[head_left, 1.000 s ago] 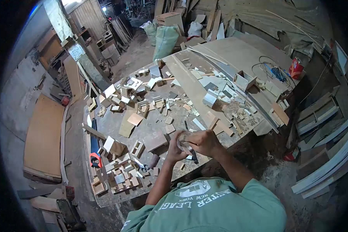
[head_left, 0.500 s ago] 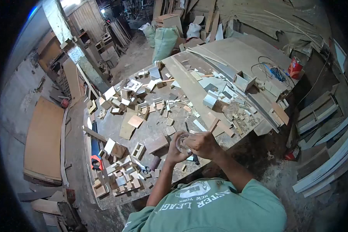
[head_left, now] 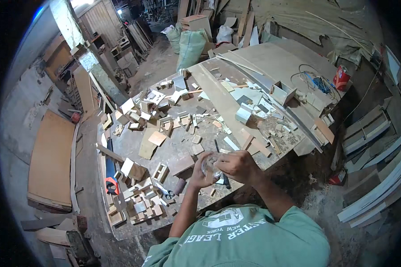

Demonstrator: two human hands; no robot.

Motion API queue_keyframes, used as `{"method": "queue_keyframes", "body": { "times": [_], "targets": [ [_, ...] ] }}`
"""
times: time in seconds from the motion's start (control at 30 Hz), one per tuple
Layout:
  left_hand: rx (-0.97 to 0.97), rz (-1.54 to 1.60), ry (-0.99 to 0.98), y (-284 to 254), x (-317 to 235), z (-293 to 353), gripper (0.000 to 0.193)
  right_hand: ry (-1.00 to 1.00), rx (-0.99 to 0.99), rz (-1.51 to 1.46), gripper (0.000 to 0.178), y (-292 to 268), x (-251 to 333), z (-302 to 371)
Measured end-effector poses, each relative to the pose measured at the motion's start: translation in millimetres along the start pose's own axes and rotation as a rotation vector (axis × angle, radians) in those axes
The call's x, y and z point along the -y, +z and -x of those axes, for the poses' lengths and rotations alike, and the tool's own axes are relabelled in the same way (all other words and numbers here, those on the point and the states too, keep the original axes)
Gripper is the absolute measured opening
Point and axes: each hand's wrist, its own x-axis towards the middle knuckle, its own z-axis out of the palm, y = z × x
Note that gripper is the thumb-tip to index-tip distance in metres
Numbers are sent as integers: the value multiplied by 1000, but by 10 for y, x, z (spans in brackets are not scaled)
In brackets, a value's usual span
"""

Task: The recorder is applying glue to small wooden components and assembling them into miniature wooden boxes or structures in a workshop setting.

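My left hand point(head_left: 199, 174) is wrapped round a clear, round object point(head_left: 208, 165), glassy with a circular rim; whether it is a cup or a roll of tape I cannot tell. At its right side, my right hand point(head_left: 239, 166) is closed in a pinch, and whatever its fingers hold is hidden. Both hands are over the near edge of the worktable point(head_left: 176, 149). Just left of them lies a brown wooden block point(head_left: 182, 166), with a dark cylinder point(head_left: 179, 186) below it. A dark, slim tool point(head_left: 226, 182) lies partly under my hands.
Small wooden box-like pieces point(head_left: 142, 207) crowd the table's near left, beside scissors point(head_left: 168, 194) and a handsaw with a red handle point(head_left: 112, 185). More offcuts are strewn toward the far side. A long board point(head_left: 223, 98) crosses the table, and a red can point(head_left: 341, 78) stands far right.
My right hand has shifted slightly right, away from the clear round object, which shows a little more now. My left hand keeps its hold, almost in place.
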Motion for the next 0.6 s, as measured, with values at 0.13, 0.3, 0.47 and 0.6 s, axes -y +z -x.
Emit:
{"method": "queue_keyframes", "body": {
  "times": [0.13,0.3,0.47,0.6],
  "targets": [
    [47,96,-9,2,-46,-17,88,4,23,7,16,47,-3,2],
    [120,81,4,-103,-39,-29,92,8,60,-4,14,-10,21,4],
    [122,191,-92,-88,-152,-19,90,-3,67,-61,13,-45,52,-35],
    [153,223,-139,-102,-212,-41,90,-28,81,-48,14,-89,37,-63]
  ]
}}
